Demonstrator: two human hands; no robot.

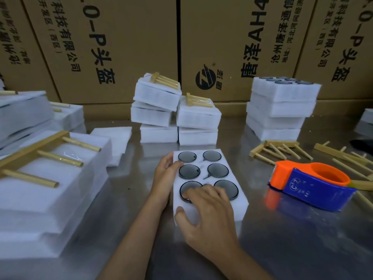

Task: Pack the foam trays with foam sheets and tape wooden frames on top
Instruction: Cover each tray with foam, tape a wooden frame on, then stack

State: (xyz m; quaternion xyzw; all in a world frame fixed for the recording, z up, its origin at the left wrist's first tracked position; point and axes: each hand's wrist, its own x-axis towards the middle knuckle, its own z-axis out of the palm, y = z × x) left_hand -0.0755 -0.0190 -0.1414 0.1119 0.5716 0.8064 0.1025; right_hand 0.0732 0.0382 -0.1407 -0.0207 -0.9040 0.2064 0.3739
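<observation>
While my left hand [164, 172] and right hand [203, 211] are holding the foam tray [210, 190] with curled fingers, a foam sheet [113, 136] is needed next.

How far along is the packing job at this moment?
Done: finished packs with taped wooden frames sit at left and in the middle stacks. In hand: both the left hand and right hand are on an uncovered foam tray holding six dark discs. Left: its foam sheet and frame, the back-right tray stack, loose frames; the tape dispenser sits idle.
</observation>
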